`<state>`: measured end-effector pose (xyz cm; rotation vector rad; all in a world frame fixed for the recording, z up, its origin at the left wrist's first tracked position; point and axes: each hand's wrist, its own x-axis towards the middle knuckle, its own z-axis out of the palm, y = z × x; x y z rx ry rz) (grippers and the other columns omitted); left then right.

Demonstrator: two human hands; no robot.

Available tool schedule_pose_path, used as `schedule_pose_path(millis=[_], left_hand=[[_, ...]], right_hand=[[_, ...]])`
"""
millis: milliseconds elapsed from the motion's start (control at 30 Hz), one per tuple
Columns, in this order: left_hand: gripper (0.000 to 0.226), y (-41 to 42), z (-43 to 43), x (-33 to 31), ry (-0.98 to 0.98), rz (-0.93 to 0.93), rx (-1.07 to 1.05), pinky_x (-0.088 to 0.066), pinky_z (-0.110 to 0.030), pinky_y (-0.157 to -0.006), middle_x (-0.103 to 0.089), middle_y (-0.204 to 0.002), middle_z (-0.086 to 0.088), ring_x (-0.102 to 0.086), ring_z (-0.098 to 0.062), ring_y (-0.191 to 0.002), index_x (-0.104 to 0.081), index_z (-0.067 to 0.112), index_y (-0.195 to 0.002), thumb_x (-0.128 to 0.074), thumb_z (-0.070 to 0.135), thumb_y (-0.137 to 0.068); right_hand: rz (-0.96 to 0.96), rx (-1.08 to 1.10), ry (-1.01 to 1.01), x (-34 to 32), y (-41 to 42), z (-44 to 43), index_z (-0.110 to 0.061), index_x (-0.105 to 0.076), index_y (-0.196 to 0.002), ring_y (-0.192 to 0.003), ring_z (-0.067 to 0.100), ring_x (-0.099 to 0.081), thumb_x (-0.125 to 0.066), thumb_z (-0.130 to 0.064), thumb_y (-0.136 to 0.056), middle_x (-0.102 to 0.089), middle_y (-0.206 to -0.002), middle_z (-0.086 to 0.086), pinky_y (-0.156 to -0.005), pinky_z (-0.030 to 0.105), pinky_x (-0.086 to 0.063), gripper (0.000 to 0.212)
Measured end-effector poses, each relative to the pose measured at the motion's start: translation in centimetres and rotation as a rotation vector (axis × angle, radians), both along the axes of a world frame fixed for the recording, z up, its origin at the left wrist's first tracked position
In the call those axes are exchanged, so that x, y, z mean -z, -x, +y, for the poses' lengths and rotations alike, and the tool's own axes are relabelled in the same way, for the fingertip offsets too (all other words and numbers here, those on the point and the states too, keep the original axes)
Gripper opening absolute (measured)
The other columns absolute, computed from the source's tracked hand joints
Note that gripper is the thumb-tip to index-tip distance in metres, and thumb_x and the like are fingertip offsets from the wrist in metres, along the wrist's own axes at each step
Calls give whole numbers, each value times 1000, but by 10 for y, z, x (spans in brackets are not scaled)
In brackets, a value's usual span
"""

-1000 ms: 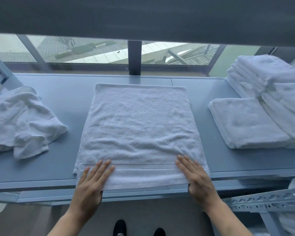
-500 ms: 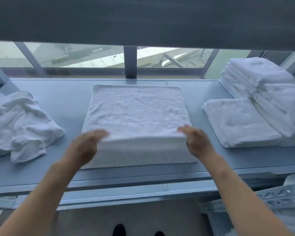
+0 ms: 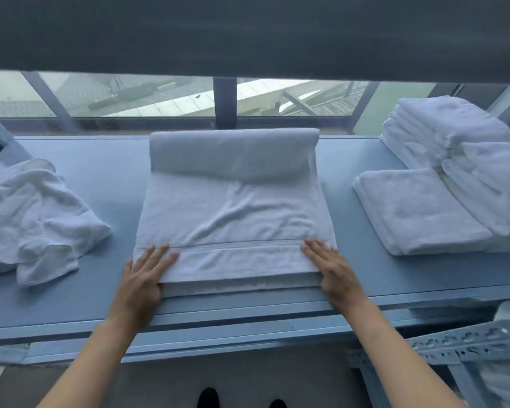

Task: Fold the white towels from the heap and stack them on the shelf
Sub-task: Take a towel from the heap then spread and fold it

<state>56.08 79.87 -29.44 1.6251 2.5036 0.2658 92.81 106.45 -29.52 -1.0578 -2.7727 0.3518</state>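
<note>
Under both hands lay one long blue-grey shelf (image 3: 95, 290), which ran from left to right. Between the hands, on this shelf, one white towel (image 3: 233, 219) lay flat, with its longer side pointing away from the person. Its far end was turned over in one thick rounded fold across the whole width, and one woven band crossed it from hand to hand. To the right of the right hand stood three piles of folded towels: one low flat pile (image 3: 418, 213) nearest, one tall stack (image 3: 442, 125) behind it, and one leaning pile (image 3: 495, 184) at the edge. To the left of the left hand lay one crumpled heap (image 3: 33, 219); how many towels it had, I cannot tell. The left hand (image 3: 143, 278) and the right hand (image 3: 333, 269) were both opened flat, fingers straight, each pressing one near corner of the towel, with both arms stretched forward. Below the hands, two dark shoe tips (image 3: 208, 397) showed.
</note>
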Motion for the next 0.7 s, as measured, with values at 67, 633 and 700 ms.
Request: schedule_pose_path(millis=[67,633,700], left_hand=[[79,-2,-1,-1,-57,-15,6,-32,-62,-113,-37,-163,6,-33,-27,-152,-47,31,-152,-34,10,-76],[59,-21,-15,14,-290,-80,-36,-38,-52,-115,-48,-156,2,-39,-23,-149,-61,22,-142,-41,9,-88],[59,-15,2,9,-320,-65,-64,-42,-55,-112,-56,-149,-3,-46,-30,-143,-68,19,-134,-45,-2,-84]], right_hand=[[29,16,-6,-4,0,0,-23,-44,-154,-153,18,-29,-7,-6,-79,-28,-161,-13,-125,43,-24,86],[171,34,51,-1,-25,-11,-17,-55,-147,-151,7,-31,-32,22,-79,-45,-156,-9,-125,31,-26,81],[165,54,74,-5,-13,3,-16,-58,-145,-150,12,-35,-36,26,-79,-46,-155,-8,-124,33,-29,81]])
